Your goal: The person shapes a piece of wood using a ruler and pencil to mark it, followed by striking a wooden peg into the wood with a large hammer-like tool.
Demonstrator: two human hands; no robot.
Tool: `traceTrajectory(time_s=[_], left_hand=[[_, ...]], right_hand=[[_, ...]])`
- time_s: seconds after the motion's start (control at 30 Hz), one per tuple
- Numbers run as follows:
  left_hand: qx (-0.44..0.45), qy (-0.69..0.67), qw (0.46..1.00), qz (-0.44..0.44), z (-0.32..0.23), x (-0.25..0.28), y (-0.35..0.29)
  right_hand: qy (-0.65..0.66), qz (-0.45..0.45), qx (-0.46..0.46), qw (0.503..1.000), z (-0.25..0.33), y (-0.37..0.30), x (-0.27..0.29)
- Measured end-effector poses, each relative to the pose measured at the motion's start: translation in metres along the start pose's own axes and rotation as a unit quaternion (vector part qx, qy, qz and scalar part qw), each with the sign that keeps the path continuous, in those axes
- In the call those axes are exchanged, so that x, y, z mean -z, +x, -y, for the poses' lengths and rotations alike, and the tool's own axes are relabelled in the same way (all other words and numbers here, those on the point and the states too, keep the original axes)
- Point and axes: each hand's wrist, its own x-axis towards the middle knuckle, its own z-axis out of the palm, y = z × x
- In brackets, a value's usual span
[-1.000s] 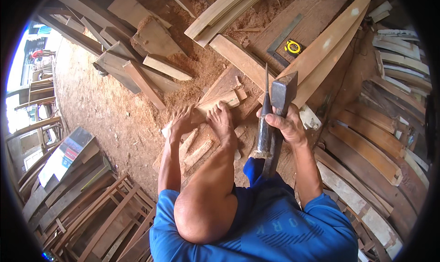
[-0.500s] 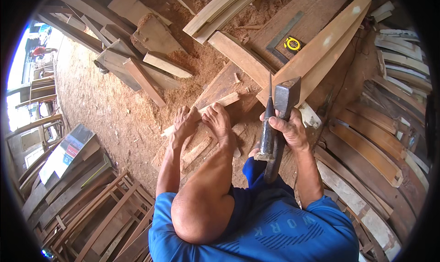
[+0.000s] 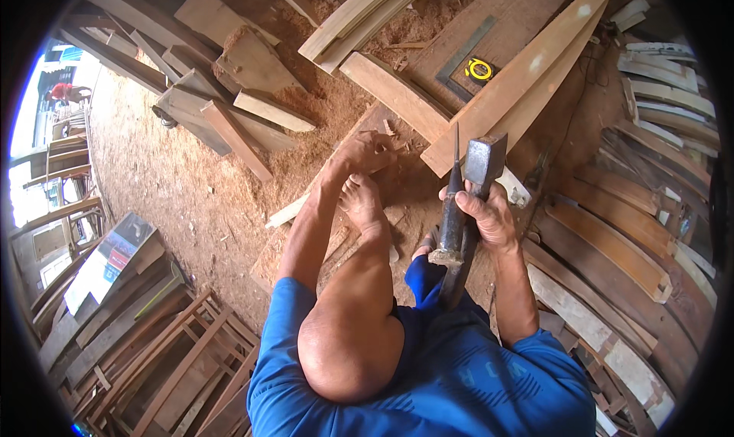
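Note:
My right hand is closed around a hammer with a blocky steel head and a dark handle. The same grip holds a chisel, its narrow tip pointing away from me and its butt end toward me. Stretched forward over a pale wood strip, my left hand is at the strip's far part. Its fingers are partly hidden and blurred, so their hold on the strip is unclear. My bare foot rests beside that hand, by the strip, above a wooden board strewn with offcuts.
Ahead lie long curved timbers, a metal square and a yellow tape measure. Planks rise from shavings at the far left. Stacked boards line the right; slatted wooden frames fill the lower left.
My left hand has slid forward and right along the strip, away from its place left of my foot. The hammer and chisel stay in my right hand.

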Motion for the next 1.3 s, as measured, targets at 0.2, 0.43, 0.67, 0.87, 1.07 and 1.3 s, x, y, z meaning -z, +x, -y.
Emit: traceTrajectory(time_s=[0.2,0.43,0.67,0.87,1.07,1.3], left_hand=[[-0.021,-0.067,0.98,-0.187,0.052,-0.009,-0.009],[0.091,0.117,0.988,-0.049,-0.015,-0.021,-0.056],[-0.379,-0.018,0.908,-0.176,-0.137,0.013,-0.112],[-0.302,-0.39,0.834,-0.246,-0.136,0.052,-0.088],[-0.219,-0.375,0.848,-0.305,-0.115,0.067,-0.041],[-0.24,-0.34,0.858,-0.303,-0.095,0.051,-0.002]], right_hand=[[0.046,0.004,0.006,0.999,-0.001,0.004,-0.013],[0.073,0.002,0.008,0.997,-0.002,0.01,-0.006],[0.105,0.016,-0.009,0.994,-0.006,0.027,-0.031],[-0.021,0.008,0.053,0.998,0.013,0.03,-0.04],[-0.125,0.032,0.23,0.965,0.081,0.008,-0.055],[-0.145,0.018,0.398,0.905,0.122,-0.006,-0.062]])
